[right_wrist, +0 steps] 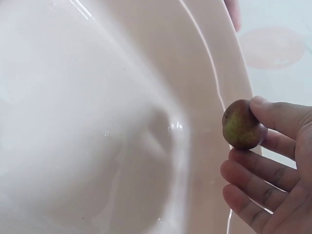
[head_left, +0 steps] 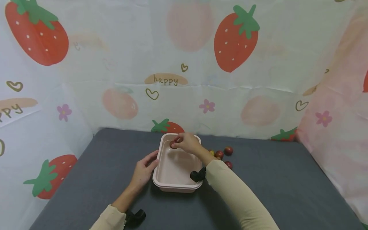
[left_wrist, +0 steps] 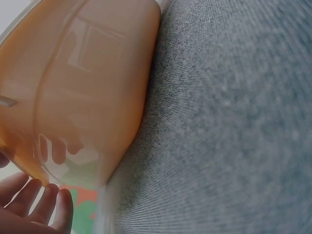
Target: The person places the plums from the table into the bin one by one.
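Note:
A pale pink rectangular tub (head_left: 175, 188) stands on the grey cloth, and its inside (right_wrist: 97, 122) shows nothing in it. My right hand (head_left: 187, 143) hovers over the tub's far end and pinches a small reddish-green fruit (right_wrist: 240, 125) (head_left: 173, 144) between thumb and fingertips. My left hand (head_left: 143, 169) rests with straight fingers against the tub's left wall (left_wrist: 92, 97); the fingers (left_wrist: 46, 202) show beside it in the left wrist view.
Several small red fruits (head_left: 223, 154) lie on the grey cloth (head_left: 273, 179) just right of the tub, partly behind my right forearm. Strawberry-print sheets (head_left: 230, 95) wall in the back and both sides.

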A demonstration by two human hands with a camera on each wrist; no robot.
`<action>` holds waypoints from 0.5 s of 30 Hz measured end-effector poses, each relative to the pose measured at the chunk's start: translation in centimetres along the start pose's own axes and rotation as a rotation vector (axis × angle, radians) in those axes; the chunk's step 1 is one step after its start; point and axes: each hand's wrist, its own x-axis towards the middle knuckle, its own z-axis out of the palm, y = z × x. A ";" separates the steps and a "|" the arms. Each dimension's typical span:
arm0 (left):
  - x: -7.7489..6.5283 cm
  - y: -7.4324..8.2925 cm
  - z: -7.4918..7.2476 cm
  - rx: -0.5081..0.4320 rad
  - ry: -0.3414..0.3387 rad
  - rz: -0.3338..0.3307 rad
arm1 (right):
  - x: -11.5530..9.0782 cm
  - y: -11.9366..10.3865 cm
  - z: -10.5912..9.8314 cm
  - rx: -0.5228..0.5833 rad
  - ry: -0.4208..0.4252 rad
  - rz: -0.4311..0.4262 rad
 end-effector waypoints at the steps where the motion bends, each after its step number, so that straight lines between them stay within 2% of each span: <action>1: 0.0 0.0 0.0 -0.001 0.000 0.000 | 0.0 0.0 0.0 0.001 0.000 0.000; 15: 0.0 0.2 -0.1 0.010 -0.002 -0.012 | 0.0 0.0 -0.4 0.055 -0.019 -0.014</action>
